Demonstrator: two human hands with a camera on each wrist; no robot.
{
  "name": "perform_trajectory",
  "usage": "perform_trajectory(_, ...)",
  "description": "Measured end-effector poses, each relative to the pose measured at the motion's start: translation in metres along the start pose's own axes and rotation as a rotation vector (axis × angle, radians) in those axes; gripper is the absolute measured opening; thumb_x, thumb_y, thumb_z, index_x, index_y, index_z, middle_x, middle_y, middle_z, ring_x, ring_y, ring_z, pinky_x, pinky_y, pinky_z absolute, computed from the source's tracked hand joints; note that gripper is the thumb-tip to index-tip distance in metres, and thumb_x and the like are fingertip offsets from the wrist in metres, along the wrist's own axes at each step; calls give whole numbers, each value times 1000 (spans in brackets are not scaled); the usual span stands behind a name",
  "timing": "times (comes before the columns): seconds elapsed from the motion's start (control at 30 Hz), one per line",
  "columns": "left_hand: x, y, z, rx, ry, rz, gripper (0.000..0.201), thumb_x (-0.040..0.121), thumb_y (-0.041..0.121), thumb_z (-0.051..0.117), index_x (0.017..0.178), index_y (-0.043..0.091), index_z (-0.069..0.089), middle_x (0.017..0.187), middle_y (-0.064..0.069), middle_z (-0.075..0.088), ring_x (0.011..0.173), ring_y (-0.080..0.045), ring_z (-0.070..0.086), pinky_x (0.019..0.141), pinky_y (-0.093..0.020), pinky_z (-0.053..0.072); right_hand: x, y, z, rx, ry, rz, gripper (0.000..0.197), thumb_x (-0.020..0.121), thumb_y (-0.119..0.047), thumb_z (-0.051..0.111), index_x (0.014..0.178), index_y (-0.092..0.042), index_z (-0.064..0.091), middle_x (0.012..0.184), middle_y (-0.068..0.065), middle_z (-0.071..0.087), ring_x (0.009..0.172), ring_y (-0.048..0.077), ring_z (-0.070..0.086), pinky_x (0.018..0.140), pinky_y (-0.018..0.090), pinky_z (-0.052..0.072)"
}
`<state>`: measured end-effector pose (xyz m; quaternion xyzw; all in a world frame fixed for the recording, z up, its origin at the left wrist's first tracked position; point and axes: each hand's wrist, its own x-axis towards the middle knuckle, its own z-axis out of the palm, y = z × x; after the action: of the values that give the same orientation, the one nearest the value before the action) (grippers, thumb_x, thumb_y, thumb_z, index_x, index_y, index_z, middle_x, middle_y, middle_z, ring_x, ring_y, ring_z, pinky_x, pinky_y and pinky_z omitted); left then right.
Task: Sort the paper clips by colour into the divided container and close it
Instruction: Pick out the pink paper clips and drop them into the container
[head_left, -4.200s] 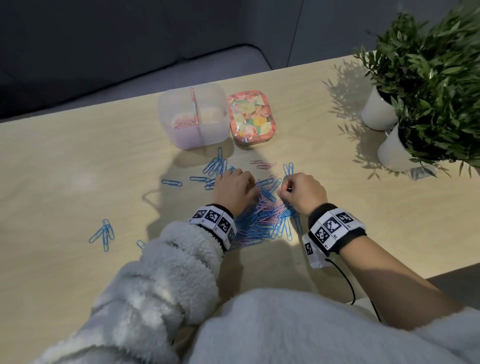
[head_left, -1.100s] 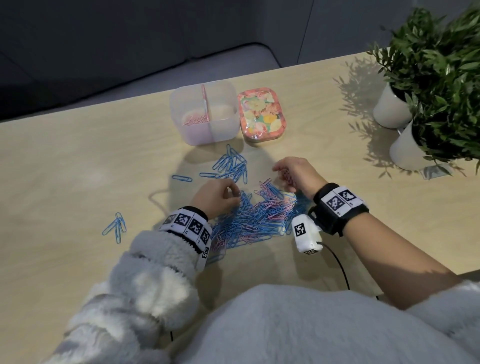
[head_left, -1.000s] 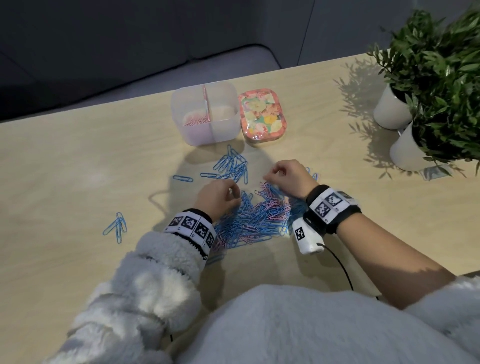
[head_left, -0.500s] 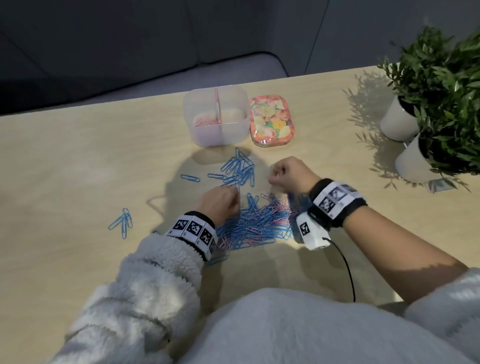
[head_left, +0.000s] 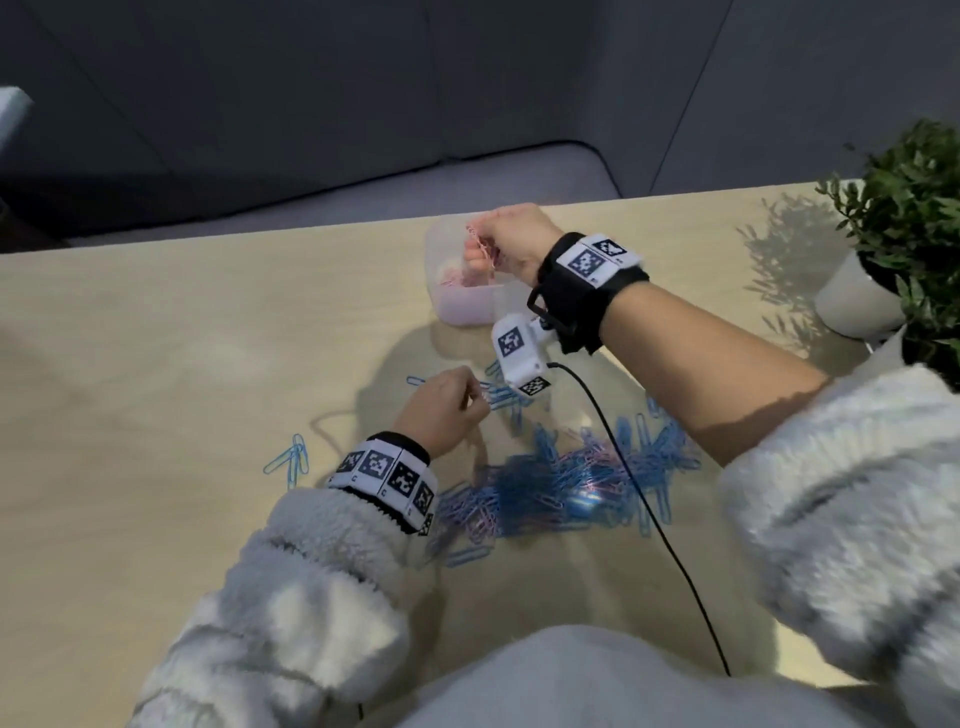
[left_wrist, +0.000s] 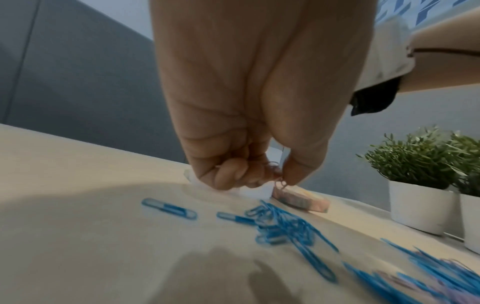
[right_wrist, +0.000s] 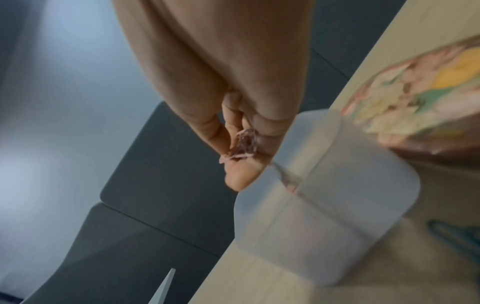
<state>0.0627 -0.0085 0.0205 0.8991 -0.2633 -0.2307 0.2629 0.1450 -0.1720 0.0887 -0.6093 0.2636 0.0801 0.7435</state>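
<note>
My right hand hovers over the left compartment of the translucent divided container, pinching a bunch of pink paper clips. More pink clips lie inside that compartment. Nearer to me, my left hand is above the table and pinches a pink clip between thumb and fingertips. A big mixed pile of blue and pink clips lies between my forearms. A smaller heap of blue clips sits just in front of the left hand. The flowered lid lies on the table beside the container.
A few blue clips lie apart at the left. Two potted plants in white pots stand at the right edge. The wrist camera's black cable trails across the pile. Beyond the table's far edge is a dark sofa.
My right hand has left the pile and moved up to the container with pink clips in its fingers. The left hand has lifted slightly away from the pile, holding a pink clip.
</note>
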Motion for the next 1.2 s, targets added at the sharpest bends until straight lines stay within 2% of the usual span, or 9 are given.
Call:
perform_trajectory(0.17,26,12,-40,116,152,-20,12,89,19,50,83,9,46,80,-4,49,75,-23,44,63,-30,32,7,0,11,-67,22,73,14,93,-6,37,84,-11,47,72,5,42,52,15,26,52,25,25)
perform_trajectory(0.27,53,24,-62,183,302,-10,20,86,19,47,93,2,55,90,-12,55,85,-27,51,75,-36,39,-2,-2,-2,11,0,22,22,92,-7,40,73,-17,45,68,2,41,50,12,26,52,25,17)
perform_trajectory(0.33,76,33,-70,219,355,-2,29,84,21,44,98,-2,56,100,-21,60,94,-34,56,80,-39,42,-18,-3,-18,43,26,-21,23,92,-11,46,71,-17,51,70,0,50,55,9,37,53,21,24)
perform_trajectory(0.53,126,41,-69,475,211,-82,24,85,9,49,102,-5,59,109,-26,61,101,-41,57,83,-43,48,-76,22,-100,41,221,-86,14,88,-11,52,92,-6,65,86,5,60,76,13,55,61,17,44)
perform_trajectory(0.77,125,31,-66,399,226,-57,32,90,5,43,119,-2,55,121,-28,58,112,-42,54,94,-44,43,-125,103,-199,-400,498,-80,19,89,5,46,91,1,64,69,0,56,48,2,54,46,8,43)
perform_trajectory(0.93,82,50,-41,315,534,274,25,84,7,43,96,5,65,102,-18,64,97,-35,53,87,-42,41,-141,148,-217,-698,539,27,16,82,-6,58,70,-12,67,79,7,69,74,21,61,72,22,48)
perform_trajectory(1.0,59,65,-12,325,413,395,22,88,7,46,95,9,67,100,-12,66,94,-29,55,84,-42,47,-142,156,-212,-774,569,47,15,80,-18,60,69,-10,67,77,12,70,79,27,64,75,29,49)
perform_trajectory(1.1,30,88,37,371,-18,463,24,90,15,51,110,16,63,120,-5,61,110,-24,50,96,-39,42,-139,159,-199,-852,628,105,32,75,-40,63,66,-10,66,70,10,67,76,30,62,67,28,43)
perform_trajectory(1.2,20,104,80,434,-228,516,32,90,22,49,120,16,58,129,-5,54,117,-28,46,96,-41,38,-134,160,-186,-952,611,121,29,72,-42,68,65,-14,62,81,11,70,82,29,64,68,28,43)
